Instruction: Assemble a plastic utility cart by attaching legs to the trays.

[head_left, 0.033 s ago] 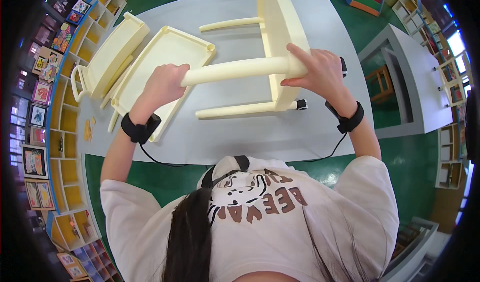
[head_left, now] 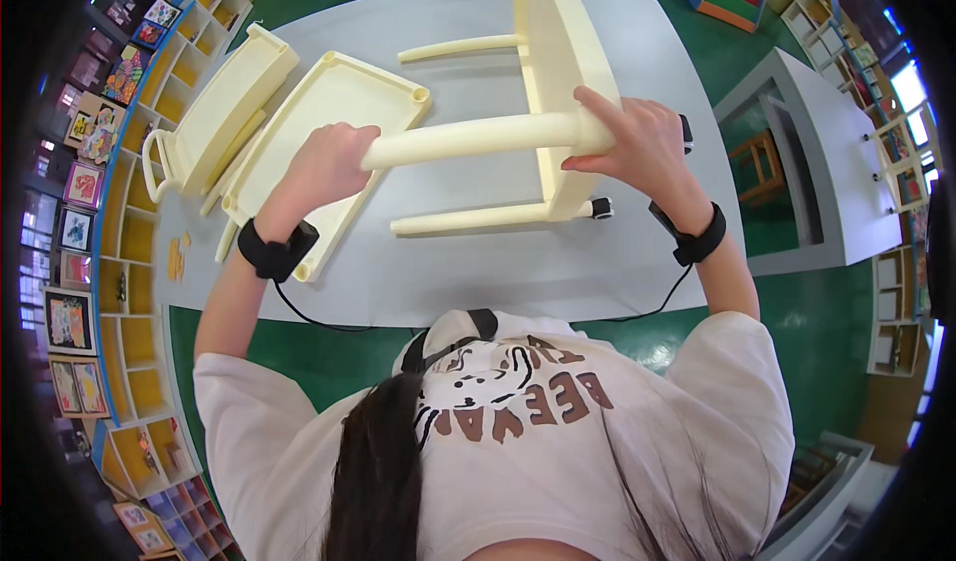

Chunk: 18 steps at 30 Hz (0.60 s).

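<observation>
A cream plastic shelf panel (head_left: 573, 58) stands on its edge on the table, with several round posts pointing left. My left hand (head_left: 331, 166) is wrapped around the free end of the raised near post (head_left: 468, 141). At that post's other end, my right hand (head_left: 637, 143) grips the panel's corner, thumb and fingers spread around it. Another post (head_left: 468, 220) lies lower, close to the tabletop, and a third post (head_left: 458, 48) is farther off. Small dark casters (head_left: 600, 208) show on the panel's right side. Both wrists wear black straps with cables.
On the grey table (head_left: 478, 282), a second cream tray-like shelf (head_left: 329, 123) lies left of the panel. Beside it are a deeper cream bin (head_left: 234, 108) with a looped handle, loose posts and small tan pieces (head_left: 177, 257). A grey-white cabinet (head_left: 846, 163) stands at the right.
The panel and its posts have shifted very slightly to the right, with both hands still on them. My left elbow has moved a little outward.
</observation>
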Available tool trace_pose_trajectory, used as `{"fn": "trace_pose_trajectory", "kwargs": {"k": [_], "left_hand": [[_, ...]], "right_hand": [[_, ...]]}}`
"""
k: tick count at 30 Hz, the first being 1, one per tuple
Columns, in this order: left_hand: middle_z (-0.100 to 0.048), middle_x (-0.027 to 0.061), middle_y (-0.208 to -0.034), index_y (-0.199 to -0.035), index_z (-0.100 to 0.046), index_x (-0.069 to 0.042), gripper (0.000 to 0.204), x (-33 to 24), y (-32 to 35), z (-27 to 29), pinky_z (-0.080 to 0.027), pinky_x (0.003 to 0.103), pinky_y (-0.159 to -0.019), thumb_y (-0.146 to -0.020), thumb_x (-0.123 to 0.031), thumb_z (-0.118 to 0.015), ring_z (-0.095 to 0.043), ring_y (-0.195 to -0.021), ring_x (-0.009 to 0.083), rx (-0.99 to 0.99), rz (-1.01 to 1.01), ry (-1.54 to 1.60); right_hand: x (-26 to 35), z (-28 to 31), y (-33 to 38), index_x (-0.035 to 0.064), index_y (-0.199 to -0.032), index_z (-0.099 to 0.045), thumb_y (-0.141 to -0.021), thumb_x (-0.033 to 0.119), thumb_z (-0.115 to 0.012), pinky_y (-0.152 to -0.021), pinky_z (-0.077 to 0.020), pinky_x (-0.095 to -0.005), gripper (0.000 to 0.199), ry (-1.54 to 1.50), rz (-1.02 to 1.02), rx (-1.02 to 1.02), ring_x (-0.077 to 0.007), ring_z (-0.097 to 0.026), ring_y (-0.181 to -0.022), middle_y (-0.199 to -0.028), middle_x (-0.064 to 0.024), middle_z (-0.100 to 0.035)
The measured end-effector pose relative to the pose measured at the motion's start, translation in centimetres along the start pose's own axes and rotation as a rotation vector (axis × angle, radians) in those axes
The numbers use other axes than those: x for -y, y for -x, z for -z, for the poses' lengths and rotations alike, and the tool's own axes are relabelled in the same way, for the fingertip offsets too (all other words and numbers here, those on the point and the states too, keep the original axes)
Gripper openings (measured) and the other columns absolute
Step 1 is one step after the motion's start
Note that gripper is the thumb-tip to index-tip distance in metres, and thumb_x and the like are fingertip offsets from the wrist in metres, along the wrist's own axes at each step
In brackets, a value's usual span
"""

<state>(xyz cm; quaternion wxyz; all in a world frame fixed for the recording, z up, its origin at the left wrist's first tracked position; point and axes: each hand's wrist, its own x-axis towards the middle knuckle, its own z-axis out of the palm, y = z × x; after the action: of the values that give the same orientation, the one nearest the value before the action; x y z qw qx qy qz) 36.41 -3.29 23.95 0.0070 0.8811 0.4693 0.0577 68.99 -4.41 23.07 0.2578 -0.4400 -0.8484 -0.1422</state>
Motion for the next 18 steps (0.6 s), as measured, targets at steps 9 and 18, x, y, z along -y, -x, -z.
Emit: {"fn": "trace_pose_trajectory", "kwargs": {"k": [9,18], "left_hand": [[-0.046,0.0077,-0.047,-0.059,-0.045,0.002,0.010,0.8,-1.4,2.0,-0.037,0.028,-0.042,-0.051,0.000,-0.052,-0.048,-0.042,0.0177,0.486,0.135,0.515],[-0.039,0.0029,-0.041,-0.051,-0.038,-0.004,0.019,2.8,-3.5,2.2,-0.030,0.025,-0.033,-0.048,-0.001,-0.057,-0.037,-0.030,0.0110,1.064,0.223,0.808]], "right_hand": [[0.3,-0.1,-0.1,0.0182,-0.097,-0.052,-0.045,0.043,-0.073,-0.044,-0.0374,-0.0290,0.061,-0.004,-0.018,-0.020,-0.0199,-0.051,-0.048,-0.055,-0.0025,-0.051],[0.4,-0.1,-0.1,0.0174,-0.097,-0.051,-0.046,0.043,-0.072,-0.045,-0.0377,-0.0297,0.060,-0.019,-0.021,-0.034,-0.0219,-0.052,-0.050,-0.056,-0.0037,-0.052]]}}
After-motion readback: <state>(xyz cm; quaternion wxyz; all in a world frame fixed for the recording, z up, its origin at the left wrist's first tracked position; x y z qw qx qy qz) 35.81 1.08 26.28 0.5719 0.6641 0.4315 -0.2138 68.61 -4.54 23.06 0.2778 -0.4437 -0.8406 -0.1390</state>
